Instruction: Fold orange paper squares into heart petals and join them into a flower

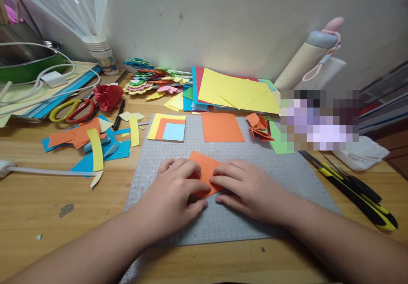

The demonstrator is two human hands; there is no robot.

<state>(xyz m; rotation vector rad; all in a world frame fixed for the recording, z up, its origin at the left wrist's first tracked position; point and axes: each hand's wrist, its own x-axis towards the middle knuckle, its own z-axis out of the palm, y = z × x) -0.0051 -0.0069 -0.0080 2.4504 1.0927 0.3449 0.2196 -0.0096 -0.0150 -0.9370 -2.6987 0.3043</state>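
A piece of orange paper (204,165) lies at an angle on the grey cutting mat (172,231), between my hands. My left hand (177,188) is curled over its left side, with the index finger on the paper and the thumb by the near edge. From the other side, my right hand (247,186) grips the right part, fingers on top and thumb low. My fingers cover both lower sides of the sheet. Farther back on the mat are a flat orange square (222,127) and a stack of yellow, orange and light blue squares (174,131).
Folded orange pieces (259,126) sit at the mat's back right. A yellow-black utility knife (360,194) lies on the right. Scissors (75,109), a black pen (119,115) and paper scraps (76,133) are at left. Coloured sheets (237,88) and paper flowers (153,82) lie along the wall.
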